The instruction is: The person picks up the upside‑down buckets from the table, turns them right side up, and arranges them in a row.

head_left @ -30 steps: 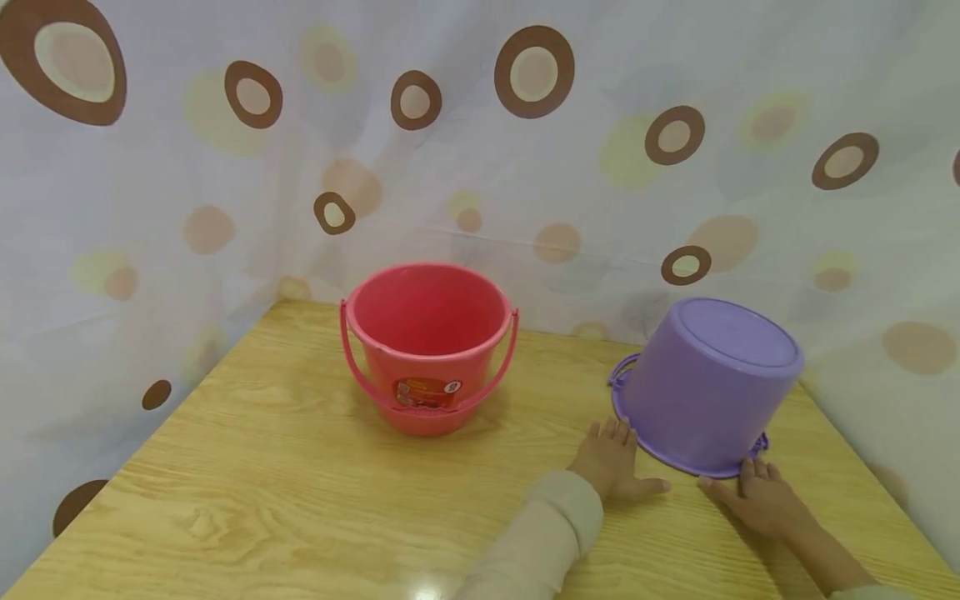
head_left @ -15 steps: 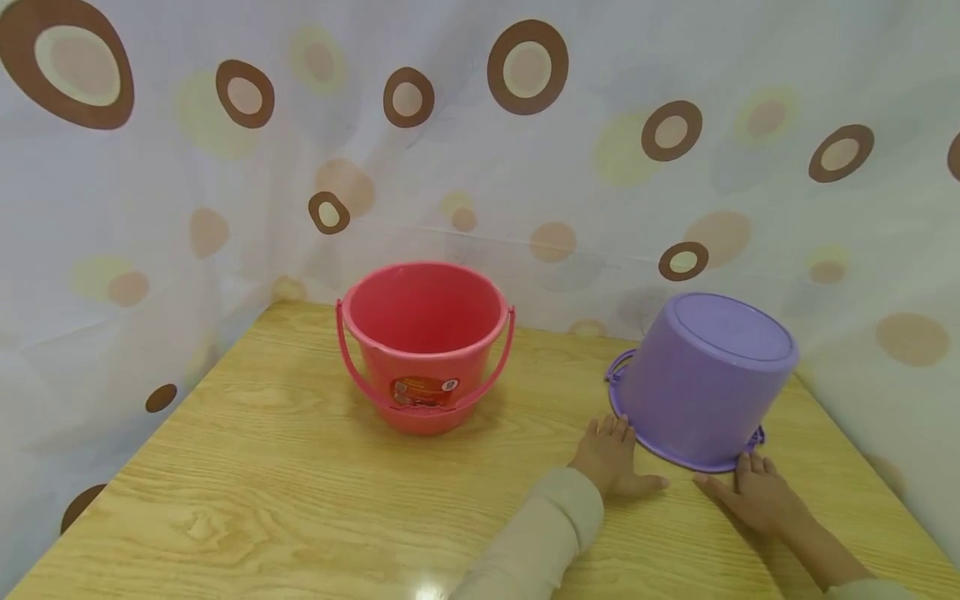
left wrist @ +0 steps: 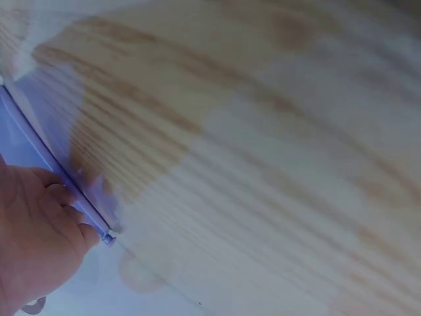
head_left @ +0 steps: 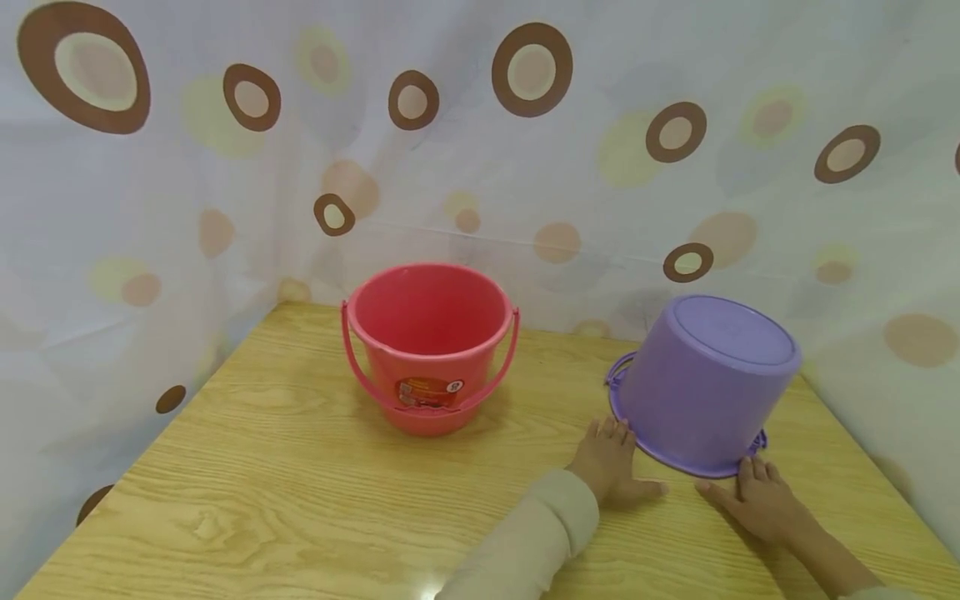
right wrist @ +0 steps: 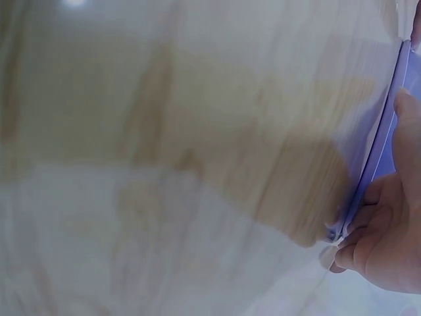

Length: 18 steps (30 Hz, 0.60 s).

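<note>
The left hand (head_left: 611, 468) has its thumb spread wide and its fingers extended, with the fingertips against the rim of the purple bucket (head_left: 705, 387) on its left front side. The right hand (head_left: 767, 502) mirrors it at the right front, thumb pointing inward and fingers reaching to the same rim. Neither hand pinches anything; the two flank the front edge, seemingly so that contact is shared evenly between both sides. The wrist views are hazy, so I cannot tell whether any fingertip is tucked beneath the rim

The purple bucket is upside down near the right side of the table (head_left: 300, 508), base upward and mouth down, which likely gives it a broad, steady footing. Its purple handle (head_left: 619, 367) shows as a loop by the left of the rim, farther back than the left fingertips, so the hands meet the rim itself rather than the handle

Well apart, toward the left, the red bucket (head_left: 427, 375) stands upright with its mouth up, its red handle (head_left: 360, 379) hanging forward across the label (head_left: 427, 392), untouched by either hand. Behind everything hangs a spotted curtain (head_left: 465, 167)
</note>
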Motion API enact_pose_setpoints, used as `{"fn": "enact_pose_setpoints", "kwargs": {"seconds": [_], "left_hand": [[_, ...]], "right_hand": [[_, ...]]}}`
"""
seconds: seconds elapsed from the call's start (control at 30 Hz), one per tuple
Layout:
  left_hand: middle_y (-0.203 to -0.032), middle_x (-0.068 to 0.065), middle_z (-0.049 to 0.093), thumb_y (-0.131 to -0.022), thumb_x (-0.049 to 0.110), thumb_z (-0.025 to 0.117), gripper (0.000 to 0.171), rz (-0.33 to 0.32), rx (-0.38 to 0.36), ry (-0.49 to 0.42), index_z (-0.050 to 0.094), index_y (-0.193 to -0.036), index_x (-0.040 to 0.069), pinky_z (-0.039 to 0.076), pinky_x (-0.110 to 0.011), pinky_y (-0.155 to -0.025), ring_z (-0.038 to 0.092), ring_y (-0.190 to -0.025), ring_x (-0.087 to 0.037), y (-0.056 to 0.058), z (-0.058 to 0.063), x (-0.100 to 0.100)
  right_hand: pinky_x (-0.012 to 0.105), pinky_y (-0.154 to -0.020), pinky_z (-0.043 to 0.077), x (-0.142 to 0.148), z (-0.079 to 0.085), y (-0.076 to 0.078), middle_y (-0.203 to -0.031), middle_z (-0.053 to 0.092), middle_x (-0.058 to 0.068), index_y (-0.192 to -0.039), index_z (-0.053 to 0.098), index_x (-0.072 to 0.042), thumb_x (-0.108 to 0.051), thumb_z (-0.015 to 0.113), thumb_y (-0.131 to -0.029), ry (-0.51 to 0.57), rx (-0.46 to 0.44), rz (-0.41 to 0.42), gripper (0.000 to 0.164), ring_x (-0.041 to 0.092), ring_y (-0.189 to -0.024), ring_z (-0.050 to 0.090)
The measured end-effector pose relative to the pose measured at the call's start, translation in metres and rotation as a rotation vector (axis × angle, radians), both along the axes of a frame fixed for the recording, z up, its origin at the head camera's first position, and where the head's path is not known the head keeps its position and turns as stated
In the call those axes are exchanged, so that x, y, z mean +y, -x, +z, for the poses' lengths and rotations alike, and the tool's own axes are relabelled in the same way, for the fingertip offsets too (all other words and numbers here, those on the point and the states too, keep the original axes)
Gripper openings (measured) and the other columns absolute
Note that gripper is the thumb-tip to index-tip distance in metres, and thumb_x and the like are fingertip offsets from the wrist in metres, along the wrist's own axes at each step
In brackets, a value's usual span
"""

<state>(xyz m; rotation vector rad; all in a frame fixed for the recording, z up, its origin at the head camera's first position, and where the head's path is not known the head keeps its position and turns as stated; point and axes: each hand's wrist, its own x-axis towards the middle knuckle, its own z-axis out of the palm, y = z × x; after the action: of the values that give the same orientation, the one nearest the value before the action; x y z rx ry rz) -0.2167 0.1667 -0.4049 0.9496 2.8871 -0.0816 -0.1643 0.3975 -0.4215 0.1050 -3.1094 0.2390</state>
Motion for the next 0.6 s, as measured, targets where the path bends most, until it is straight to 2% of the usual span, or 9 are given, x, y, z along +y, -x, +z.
{"fn": "enact_pose_setpoints", "kwargs": {"seconds": [0.4,0.6], "left_hand": [[-0.154,0.009,0.021,-0.082,0.078,0.026,0.086,-0.011,-0.043,0.004,0.022,-0.148,0.023,0.012,-0.025,-0.117,0.014,-0.144,-0.009,-0.002,0.002,-0.011],[-0.153,0.01,0.024,-0.081,0.078,0.027,0.085,-0.026,-0.027,0.013,0.026,-0.147,0.024,0.014,-0.025,-0.117,0.017,-0.143,-0.009,-0.002,0.001,-0.012]], "right_hand": [[0.074,-0.091,0.023,-0.006,-0.004,-0.003,-0.124,0.019,0.058,-0.124,0.019,0.034,-0.048,0.045,-0.093,0.04,-0.009,0.018,0.091,0.074,-0.112,0.019],[0.073,-0.093,0.023,-0.008,-0.004,-0.005,-0.124,0.019,0.058,-0.123,0.021,0.035,-0.048,0.044,-0.093,0.027,-0.021,0.008,0.091,0.074,-0.112,0.018]]}}
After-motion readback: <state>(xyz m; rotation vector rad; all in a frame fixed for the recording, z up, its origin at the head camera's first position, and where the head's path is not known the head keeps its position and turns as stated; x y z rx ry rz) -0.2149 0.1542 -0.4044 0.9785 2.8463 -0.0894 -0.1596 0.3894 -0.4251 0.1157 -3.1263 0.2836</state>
